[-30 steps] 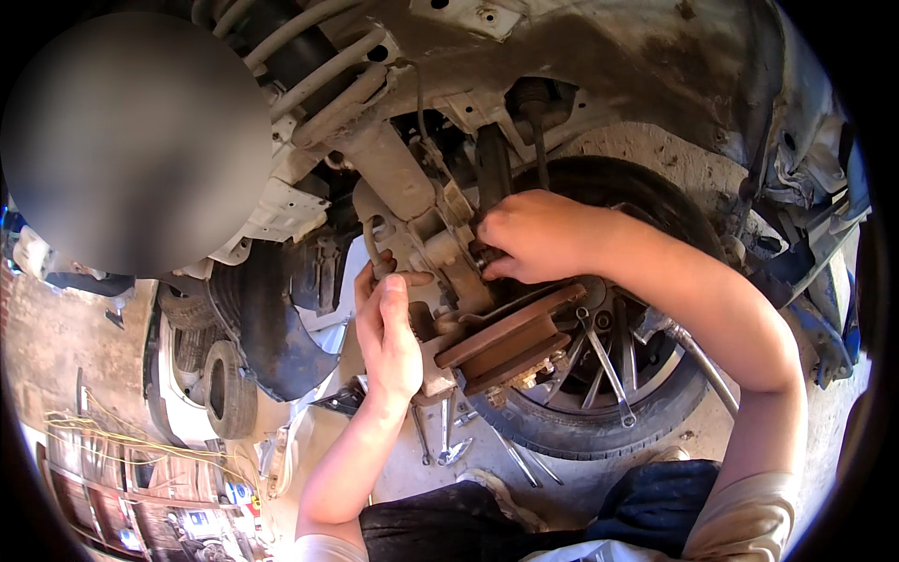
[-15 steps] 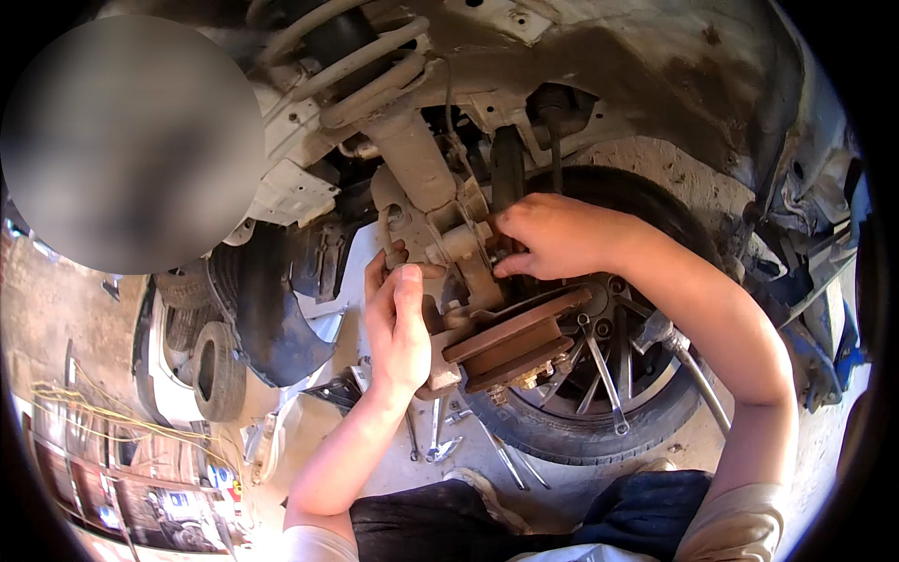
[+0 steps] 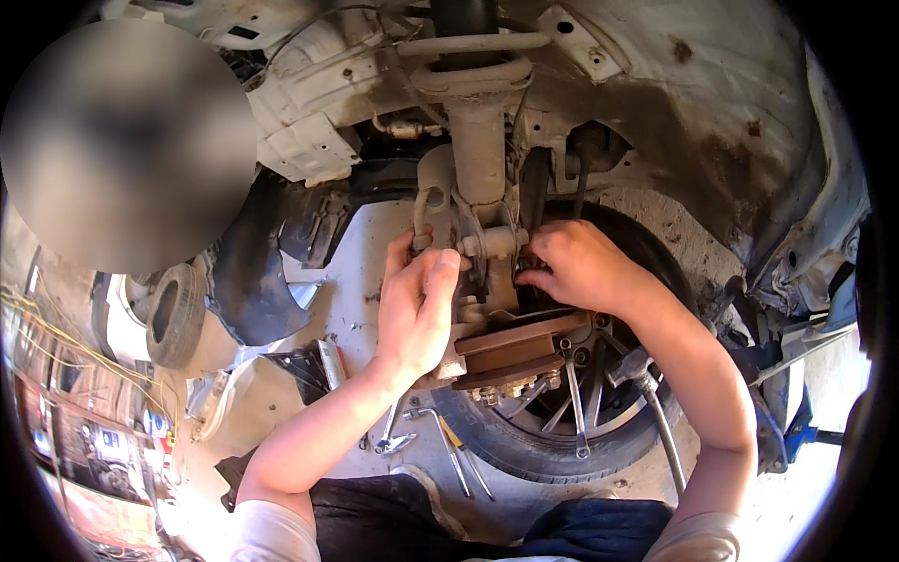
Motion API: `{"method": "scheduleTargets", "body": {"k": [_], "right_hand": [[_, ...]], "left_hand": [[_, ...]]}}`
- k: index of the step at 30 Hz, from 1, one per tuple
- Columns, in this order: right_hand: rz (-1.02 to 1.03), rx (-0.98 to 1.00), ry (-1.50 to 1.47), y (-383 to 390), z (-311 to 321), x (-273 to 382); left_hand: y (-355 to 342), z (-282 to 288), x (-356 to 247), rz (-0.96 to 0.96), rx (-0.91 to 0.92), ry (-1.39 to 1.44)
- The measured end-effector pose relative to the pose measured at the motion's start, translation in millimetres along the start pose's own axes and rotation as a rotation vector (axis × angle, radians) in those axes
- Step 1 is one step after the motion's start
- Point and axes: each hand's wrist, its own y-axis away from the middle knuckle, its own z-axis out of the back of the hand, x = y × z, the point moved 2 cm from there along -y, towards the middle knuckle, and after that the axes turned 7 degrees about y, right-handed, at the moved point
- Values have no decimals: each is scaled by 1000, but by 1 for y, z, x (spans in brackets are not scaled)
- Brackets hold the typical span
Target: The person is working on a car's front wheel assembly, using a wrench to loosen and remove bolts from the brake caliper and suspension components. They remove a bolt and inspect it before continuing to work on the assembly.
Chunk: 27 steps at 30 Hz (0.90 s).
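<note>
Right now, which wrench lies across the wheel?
The wrench pictured just below the brake disc; the other wrench lies on the floor, farther left.

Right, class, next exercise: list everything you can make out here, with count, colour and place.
Car body: 1, dirty pale grey, across the top
Coil spring: 1, brownish grey, top centre
Shock absorber: 1, brownish grey, below the spring
Brake disc: 1, rusty brown, below the hands
Loose wheel: 1, black tyre, behind the disc
Wrench: 1, silver, over the wheel
Hammer: 1, grey, right of that wrench
Floor tools: several, mostly silver, left of the wheel
Spare tyre: 1, dark grey, left
Cords: several, yellow, far left
Trousers: 1 pair, dark, bottom
Left hand: 1, bare, left of the shock absorber's lower end
Right hand: 1, bare, right of it
</note>
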Motion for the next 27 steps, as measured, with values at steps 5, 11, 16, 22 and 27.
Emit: {"method": "scheduleTargets", "body": {"k": [5, 11, 16, 22, 27], "right_hand": [[-54, 335, -58, -15, 8, -6], [-2, 89, 51, -1, 0, 0], [34, 50, 81, 0, 3, 4], [-89, 253, -121, -13, 13, -1], [-18, 99, -24, -4, 9, 3]], "left_hand": [[1, -2, 4, 9, -30, 26], [1, -3, 11, 23, -43, 73], [3, -2, 8, 27, -25, 18], [2, 1, 8, 43, -19, 9], [1, 0, 8, 82, -14, 20]]}}
